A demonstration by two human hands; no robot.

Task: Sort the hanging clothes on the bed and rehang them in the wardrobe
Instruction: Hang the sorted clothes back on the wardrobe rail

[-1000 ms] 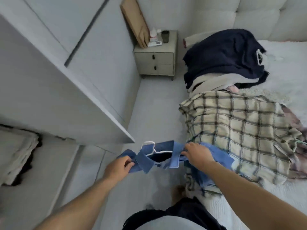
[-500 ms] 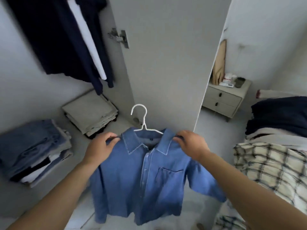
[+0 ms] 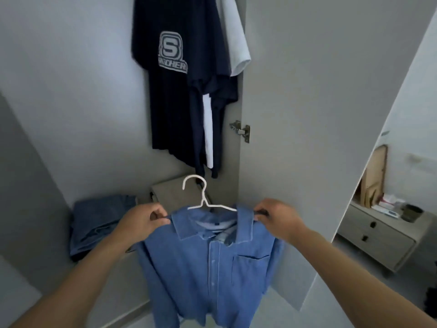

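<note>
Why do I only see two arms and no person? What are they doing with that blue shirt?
The camera sits on the person's head and looks forward and down, so only their arms show. The left hand and the right hand each pinch a shoulder of the blue denim button shirt, which hangs on a thin white wire hanger. In front is an open pale grey wardrobe, where a dark navy T-shirt with a grey logo hangs. Folded blue jeans and folded beige cloth lie on its floor.

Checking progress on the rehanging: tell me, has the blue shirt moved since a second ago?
Yes. The blue shirt, held at the shoulders by the left hand and right hand, went from the bed to the wardrobe door.
</note>
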